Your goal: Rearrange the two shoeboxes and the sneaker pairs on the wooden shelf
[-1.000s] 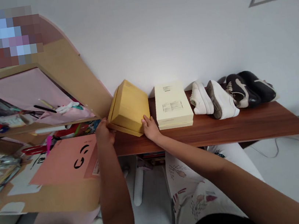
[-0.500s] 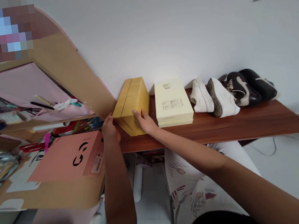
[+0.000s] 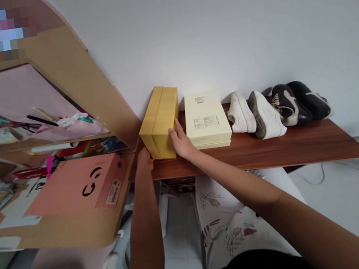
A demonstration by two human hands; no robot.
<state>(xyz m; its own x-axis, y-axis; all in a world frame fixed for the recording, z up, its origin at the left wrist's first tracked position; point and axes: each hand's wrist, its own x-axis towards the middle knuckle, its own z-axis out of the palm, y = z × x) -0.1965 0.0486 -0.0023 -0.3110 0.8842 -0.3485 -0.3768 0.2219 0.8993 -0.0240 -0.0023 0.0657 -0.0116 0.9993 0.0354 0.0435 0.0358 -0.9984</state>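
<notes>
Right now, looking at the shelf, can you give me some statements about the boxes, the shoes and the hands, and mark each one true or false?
1. The yellow box stands on its narrow side on the wooden shelf. True.
2. The right hand lies on top of the cream box. False: it is against the yellow box's right side.
3. The white shoes stand between the cream box and the dark shoes. True.
4. The left hand holds the pink box. False: it is at the yellow box's lower left corner.
5. The cream box stands upright. False: it lies flat, label up.
</notes>
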